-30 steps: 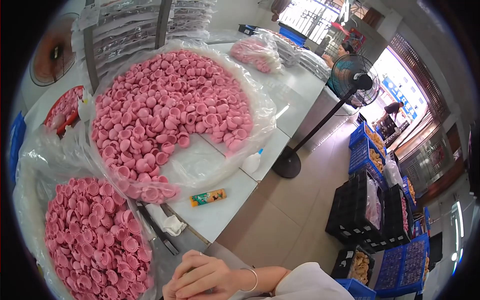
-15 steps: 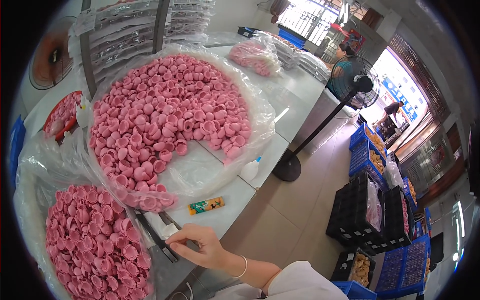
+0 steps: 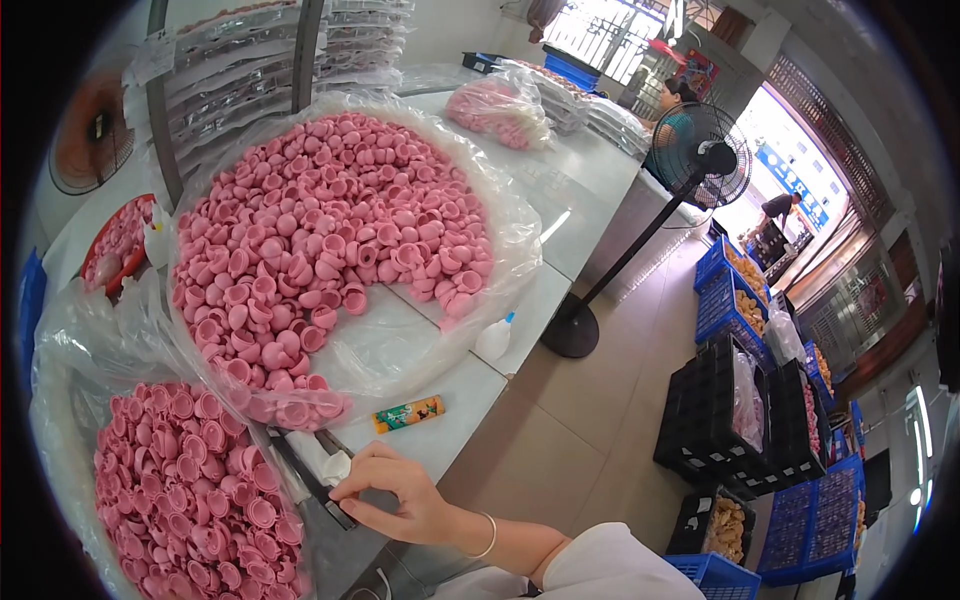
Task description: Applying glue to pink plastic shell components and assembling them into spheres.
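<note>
My right hand point(image 3: 412, 503) has reached forward, so it's now at the dark bar point(image 3: 305, 473) on the tabletop point(image 3: 460, 402), beside the white cloth point(image 3: 336, 466); my fingers point(image 3: 358, 478) are narrowed near its end, though I can't tell whether they hold it

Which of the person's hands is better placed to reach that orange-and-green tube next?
Probably the right hand: it shows just below the orange-and-green tube in the picture, with nothing visible blocking the way. The left hand is out of view.
</note>
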Demonstrator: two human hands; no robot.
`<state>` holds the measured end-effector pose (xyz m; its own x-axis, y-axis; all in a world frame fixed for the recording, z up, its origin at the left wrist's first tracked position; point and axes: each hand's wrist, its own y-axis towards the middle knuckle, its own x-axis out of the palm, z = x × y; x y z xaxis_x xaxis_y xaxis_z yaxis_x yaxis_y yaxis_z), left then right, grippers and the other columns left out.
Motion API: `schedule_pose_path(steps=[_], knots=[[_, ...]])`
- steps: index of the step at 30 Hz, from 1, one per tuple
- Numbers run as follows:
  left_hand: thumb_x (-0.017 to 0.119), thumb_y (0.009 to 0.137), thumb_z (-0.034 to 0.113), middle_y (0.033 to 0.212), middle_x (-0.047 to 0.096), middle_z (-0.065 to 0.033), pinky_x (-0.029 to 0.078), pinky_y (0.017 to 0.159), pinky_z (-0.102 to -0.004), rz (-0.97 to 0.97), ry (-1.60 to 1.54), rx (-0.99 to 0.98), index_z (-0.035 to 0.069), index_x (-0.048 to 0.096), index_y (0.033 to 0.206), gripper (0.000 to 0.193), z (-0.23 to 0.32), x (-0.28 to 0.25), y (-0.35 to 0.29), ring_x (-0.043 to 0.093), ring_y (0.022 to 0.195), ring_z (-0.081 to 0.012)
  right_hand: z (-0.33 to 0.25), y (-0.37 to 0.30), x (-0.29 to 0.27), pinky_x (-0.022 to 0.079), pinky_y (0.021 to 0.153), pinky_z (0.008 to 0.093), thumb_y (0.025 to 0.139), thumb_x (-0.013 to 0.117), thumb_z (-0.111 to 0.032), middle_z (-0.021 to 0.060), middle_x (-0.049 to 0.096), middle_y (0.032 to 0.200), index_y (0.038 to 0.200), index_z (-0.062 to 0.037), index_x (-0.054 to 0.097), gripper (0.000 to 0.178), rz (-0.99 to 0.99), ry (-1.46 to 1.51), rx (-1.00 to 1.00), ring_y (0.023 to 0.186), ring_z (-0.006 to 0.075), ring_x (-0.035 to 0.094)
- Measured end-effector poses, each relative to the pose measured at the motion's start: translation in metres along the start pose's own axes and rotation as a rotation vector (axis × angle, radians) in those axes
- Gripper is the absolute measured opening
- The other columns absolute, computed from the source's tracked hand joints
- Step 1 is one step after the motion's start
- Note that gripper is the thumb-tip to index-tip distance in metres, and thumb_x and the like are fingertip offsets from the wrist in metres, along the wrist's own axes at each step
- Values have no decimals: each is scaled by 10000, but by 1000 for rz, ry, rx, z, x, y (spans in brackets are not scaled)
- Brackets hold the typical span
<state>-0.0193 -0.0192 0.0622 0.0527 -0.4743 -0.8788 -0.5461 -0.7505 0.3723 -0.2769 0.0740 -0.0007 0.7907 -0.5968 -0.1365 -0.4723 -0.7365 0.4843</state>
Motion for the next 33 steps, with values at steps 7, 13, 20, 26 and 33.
schedule_pose_path(steps=[7, 13, 20, 26, 33], knots=[[463, 872, 307, 1131, 564, -23, 192, 1001, -485, 75, -478, -64, 144, 601, 1079, 298, -4, 27, -1, 357, 1192, -353, 15, -15, -59, 391, 685, 253, 689, 582, 20, 89, 513, 921, 879, -8, 553, 195, 631, -245, -172, 773, 156, 468], [537, 836, 192, 949, 633, -29, 304, 950, -432, 228, -625, -65, 70, 648, 917, 183, 5, 11, 10, 522, 1002, -309, 43, -11, -114, 365, 682, 228, 691, 650, -74, 51, 430, 1089, 1085, -44, 471, 434, 842, -477, -18, 922, 126, 395], [505, 844, 141, 946, 611, -148, 389, 874, -403, 298, -670, -258, -2, 608, 934, 198, 4, 17, 1, 544, 948, -328, 42, 5, -118, 386, 660, 261, 675, 709, -172, 67, 488, 1079, 1137, -17, 461, 547, 686, -708, 125, 877, 149, 448], [487, 869, 124, 946, 601, -163, 428, 809, -354, 380, -887, -544, -48, 572, 959, 212, 3, 19, -11, 555, 933, -267, 45, 14, -130, 428, 662, 316, 744, 645, -162, 119, 585, 806, 1036, 21, 523, 366, 610, -854, 58, 727, 226, 514], [520, 835, 40, 970, 555, -136, 461, 720, -294, 576, -1495, -460, -27, 524, 1045, 221, -6, 36, -22, 541, 847, -238, 7, -6, -90, 455, 705, 296, 864, 521, -253, 127, 567, 946, 1116, 8, 424, 375, 413, 31, -4, 817, 200, 575]])
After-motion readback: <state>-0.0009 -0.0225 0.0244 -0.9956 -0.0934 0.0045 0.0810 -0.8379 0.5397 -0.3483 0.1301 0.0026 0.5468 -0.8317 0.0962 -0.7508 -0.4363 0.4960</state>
